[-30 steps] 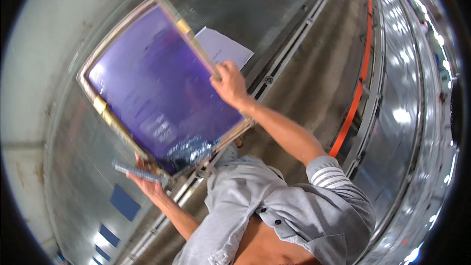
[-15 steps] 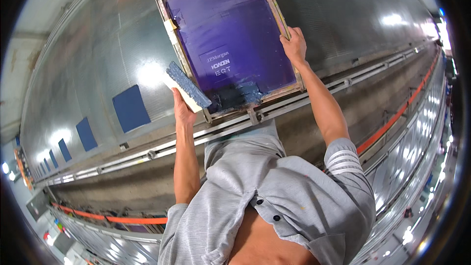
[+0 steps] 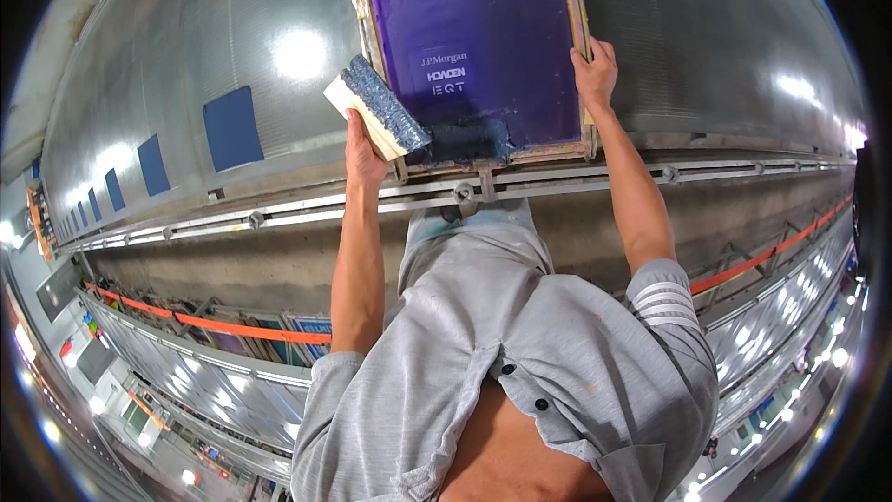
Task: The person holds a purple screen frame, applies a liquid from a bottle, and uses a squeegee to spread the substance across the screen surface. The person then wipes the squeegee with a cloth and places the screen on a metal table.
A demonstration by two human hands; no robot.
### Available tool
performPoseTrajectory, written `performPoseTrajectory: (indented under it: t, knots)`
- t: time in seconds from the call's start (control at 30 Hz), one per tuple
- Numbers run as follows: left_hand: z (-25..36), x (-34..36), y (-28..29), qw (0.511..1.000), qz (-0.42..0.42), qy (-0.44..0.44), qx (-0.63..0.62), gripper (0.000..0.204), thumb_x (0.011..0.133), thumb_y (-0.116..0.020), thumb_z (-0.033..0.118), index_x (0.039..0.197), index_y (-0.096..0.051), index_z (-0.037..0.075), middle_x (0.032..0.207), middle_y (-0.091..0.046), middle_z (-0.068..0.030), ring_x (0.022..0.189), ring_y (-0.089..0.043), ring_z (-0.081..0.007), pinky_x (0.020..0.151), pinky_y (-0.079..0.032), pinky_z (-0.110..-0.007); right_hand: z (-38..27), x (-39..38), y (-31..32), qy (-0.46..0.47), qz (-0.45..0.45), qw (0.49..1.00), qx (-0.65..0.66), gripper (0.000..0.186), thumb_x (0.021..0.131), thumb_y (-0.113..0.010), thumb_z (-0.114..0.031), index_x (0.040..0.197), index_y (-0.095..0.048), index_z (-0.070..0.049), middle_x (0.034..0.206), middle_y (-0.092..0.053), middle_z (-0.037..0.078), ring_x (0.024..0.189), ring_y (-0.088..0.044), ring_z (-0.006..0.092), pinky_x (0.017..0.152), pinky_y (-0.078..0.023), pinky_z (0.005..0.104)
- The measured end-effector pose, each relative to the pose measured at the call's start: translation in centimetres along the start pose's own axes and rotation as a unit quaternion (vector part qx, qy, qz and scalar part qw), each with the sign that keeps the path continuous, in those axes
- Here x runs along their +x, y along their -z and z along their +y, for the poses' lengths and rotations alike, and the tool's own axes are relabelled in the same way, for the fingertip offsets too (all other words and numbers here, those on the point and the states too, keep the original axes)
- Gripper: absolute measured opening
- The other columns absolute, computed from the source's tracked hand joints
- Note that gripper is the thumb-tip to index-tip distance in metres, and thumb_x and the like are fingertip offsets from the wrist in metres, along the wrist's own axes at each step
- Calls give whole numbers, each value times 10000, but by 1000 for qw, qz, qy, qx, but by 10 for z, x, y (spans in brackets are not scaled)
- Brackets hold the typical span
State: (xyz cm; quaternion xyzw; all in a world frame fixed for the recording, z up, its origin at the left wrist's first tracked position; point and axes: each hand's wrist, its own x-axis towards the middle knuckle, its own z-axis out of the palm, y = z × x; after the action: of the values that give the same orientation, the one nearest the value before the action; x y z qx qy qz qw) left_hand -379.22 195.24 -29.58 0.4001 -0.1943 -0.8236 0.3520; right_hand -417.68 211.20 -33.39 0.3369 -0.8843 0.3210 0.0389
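Observation:
My left hand (image 3: 364,153) grips a squeegee (image 3: 376,116) with a pale wooden handle, its blade side coated in dark blue ink. The squeegee is tilted beside the lower left corner of a screen printing frame (image 3: 579,46). Purple mesh (image 3: 483,23) fills this frame, with pale lettering near its lower end. Dark blue ink (image 3: 460,141) lies pooled along the near end of the mesh. On the frame's right side rail, my right hand (image 3: 596,74) is closed, fingers partly hidden by the rail. The frame lies on a long grey table against its front rail.
Several dark blue fabric pieces (image 3: 234,128) lie in a row on the grey table (image 3: 297,0) to the left. A metal rail (image 3: 325,209) with bolts runs along the near edge. Below it, an orange strip (image 3: 232,331) borders another long table.
My view has turned and shifted, so the frame appears straighter and farther up. My left hand still holds the squeegee and my right hand still holds the frame.

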Motion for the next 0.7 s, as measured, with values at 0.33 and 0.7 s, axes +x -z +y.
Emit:
performPoseTrajectory:
  t: [0.33, 0.7]
  knots:
    - [1, -7, -4, 997, 5, -26, 77, 604, 947, -533, 480, 1284, -465, -16, 1179, -613, -122, 1026, -624, -221, 890, -509, -365, -4, -7, 3, -31, -4, 1000, 1, 434, 807, -698, -225, 1141, -626, 43, 1086, -606, 150, 1005, -602, 322, 867, -485, 391]
    - [4, -12, -1, 955, 42, -15, 293, 569, 841, -714, 361, 1196, -537, -47, 1061, -645, -126, 912, -648, -210, 795, -548, -367, -14, -18, -12, -28, -59, 992, -108, 427, 847, -637, -253, 1191, -587, -3, 1078, -536, 131, 1052, -550, 305, 859, -491, 421]
